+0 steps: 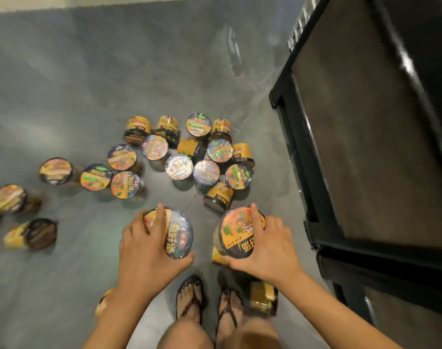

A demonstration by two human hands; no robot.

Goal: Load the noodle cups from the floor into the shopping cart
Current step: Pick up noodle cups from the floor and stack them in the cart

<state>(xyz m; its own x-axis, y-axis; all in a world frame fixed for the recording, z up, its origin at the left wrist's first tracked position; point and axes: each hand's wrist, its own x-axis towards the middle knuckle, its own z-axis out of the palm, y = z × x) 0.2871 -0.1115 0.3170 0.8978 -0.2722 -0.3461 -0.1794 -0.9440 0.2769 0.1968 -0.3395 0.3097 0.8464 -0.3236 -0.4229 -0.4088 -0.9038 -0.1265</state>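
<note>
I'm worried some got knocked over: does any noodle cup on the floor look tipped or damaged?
Lying on their sides: the lower-left cup and the cup at the cluster's front. Most others stand upright; no spill shows.

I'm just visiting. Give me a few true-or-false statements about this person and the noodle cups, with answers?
1. Each hand grips a cup. True: the left hand holds a dark-lidded round noodle cup, the right hand an orange-lidded noodle cup.
2. The black shopping cart stands on the person's left. False: it is on the right.
3. Every cup on the grey floor stands upright. False: a yellow-sided cup lies tipped.
4. The person wears sandals. True.
</note>
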